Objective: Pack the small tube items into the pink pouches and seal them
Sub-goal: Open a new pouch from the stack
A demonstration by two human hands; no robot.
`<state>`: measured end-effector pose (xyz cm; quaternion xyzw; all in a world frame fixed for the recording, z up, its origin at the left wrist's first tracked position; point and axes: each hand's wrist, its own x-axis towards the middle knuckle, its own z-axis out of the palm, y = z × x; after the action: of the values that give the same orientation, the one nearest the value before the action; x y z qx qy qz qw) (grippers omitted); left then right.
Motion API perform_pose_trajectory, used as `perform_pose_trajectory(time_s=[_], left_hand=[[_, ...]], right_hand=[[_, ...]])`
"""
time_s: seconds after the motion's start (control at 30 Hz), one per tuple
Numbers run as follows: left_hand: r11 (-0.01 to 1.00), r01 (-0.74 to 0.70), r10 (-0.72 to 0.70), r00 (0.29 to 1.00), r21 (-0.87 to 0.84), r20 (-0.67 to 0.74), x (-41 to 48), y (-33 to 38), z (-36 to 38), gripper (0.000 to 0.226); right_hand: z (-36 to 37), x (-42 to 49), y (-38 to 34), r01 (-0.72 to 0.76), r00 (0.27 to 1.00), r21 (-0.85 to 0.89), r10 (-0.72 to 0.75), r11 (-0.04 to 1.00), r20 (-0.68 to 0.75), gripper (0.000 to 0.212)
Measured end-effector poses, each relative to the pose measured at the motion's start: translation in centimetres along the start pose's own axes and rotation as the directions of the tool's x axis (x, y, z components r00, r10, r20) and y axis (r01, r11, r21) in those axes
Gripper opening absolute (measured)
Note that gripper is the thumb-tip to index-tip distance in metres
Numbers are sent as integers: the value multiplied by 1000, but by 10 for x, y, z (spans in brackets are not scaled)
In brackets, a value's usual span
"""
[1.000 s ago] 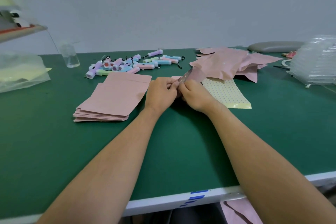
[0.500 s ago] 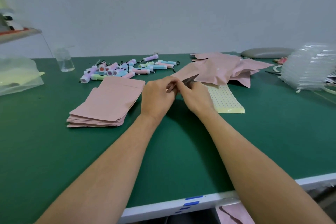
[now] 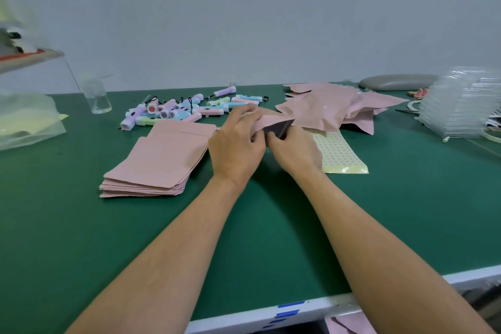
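Both hands meet at the middle of the green table [image 3: 81, 238]. My left hand [image 3: 237, 144] and my right hand [image 3: 294, 149] pinch one pink pouch [image 3: 273, 122], held just above the table with its dark opening facing right. What is inside the pouch is hidden. A stack of flat empty pink pouches [image 3: 160, 160] lies to the left of my hands. Several pastel tube items [image 3: 184, 110] with black cords lie in a loose heap behind the stack. A pile of filled pink pouches [image 3: 333, 106] sits at the back right.
A yellow dotted sticker sheet [image 3: 341, 154] lies right of my right hand. A clear cup [image 3: 99, 97] and a plastic bag [image 3: 27, 122] are at the left. Stacked clear plastic trays [image 3: 461, 106] and a grey pad [image 3: 395, 81] stand at the right. The table's front edge carries blue tape [image 3: 287, 309].
Both hands have kept hold of the pouch and turned it, so its dark opening now shows toward the right. The camera view has shifted slightly.
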<state>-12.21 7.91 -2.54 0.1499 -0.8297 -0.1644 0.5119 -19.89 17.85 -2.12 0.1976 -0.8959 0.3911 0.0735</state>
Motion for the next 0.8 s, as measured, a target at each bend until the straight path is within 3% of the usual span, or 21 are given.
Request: perform_pose_trajectory(time_s=[0.17, 0.33, 0.47, 0.57, 0.7, 0.8], left_hand=[[990, 85, -103, 980, 112, 169, 3, -2, 1, 59], [981, 150, -160, 984, 127, 74, 7, -2, -5, 71], [966, 212, -221, 974, 148, 49, 14, -8, -10, 75], [970, 240, -242, 966, 36, 89, 11, -4, -7, 79], [889, 445, -429, 891, -105, 145, 9, -4, 1, 77], [828, 508, -479, 861, -237, 172, 8, -9, 2, 60]], right_hand=[[0, 0, 3, 113, 993, -68, -115, 991, -19, 28], [2, 0, -1, 118, 989, -205, -134, 972, -67, 30], [-1, 0, -6, 120, 970, -212, -160, 970, -185, 38], [-3, -3, -9, 205, 941, -177, -244, 963, -234, 43], [-7, -5, -8, 313, 898, -169, -350, 934, -267, 45], [-5, -3, -6, 282, 942, -103, -296, 954, -160, 41]])
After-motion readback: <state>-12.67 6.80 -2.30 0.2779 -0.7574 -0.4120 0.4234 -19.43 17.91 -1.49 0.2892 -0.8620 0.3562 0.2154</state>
